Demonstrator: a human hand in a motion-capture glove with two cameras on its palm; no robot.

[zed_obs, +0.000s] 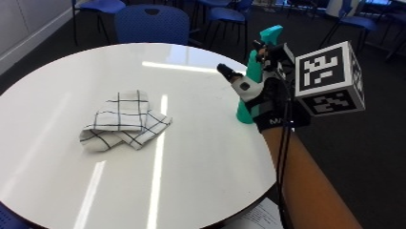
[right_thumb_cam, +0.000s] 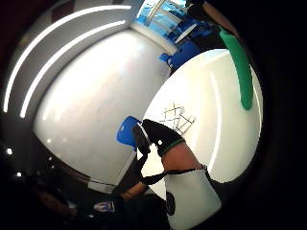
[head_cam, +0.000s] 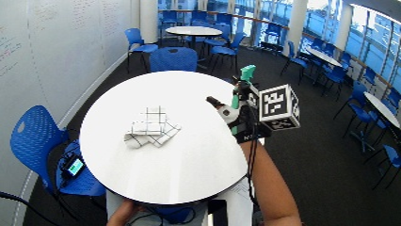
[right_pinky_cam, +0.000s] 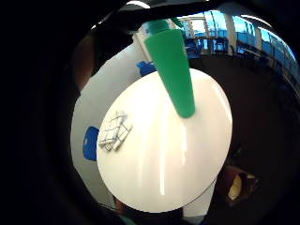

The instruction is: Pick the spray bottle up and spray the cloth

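Early in the task, by the look of it: spray bottle (zed_obs: 252, 83) apparently upright with its base on the white round tabletop (zed_obs: 190, 157) near the edge, not visibly lifted, and cloth (zed_obs: 122, 121) unsprayed as far as can be judged. Gloved right hand (zed_obs: 269, 102) right at the bottle, between it and the outside camera, with the thumb (zed_obs: 228, 72) sticking out straight toward the cloth side; whether the other fingers are curled round the body cannot be told, since the hand hides them in the outside views and the palm views show none. Left to do, probably: secure the hold, lift, aim at the cloth, squeeze the trigger. Bottle a plain green, slim and tapering, wider at the base, with a teal-green trigger head on top above the hand; no label visible. Cloth a white piece with thin dark grid lines, crumpled and folded over itself, lying well apart from the bottle nearer the middle of the tabletop.
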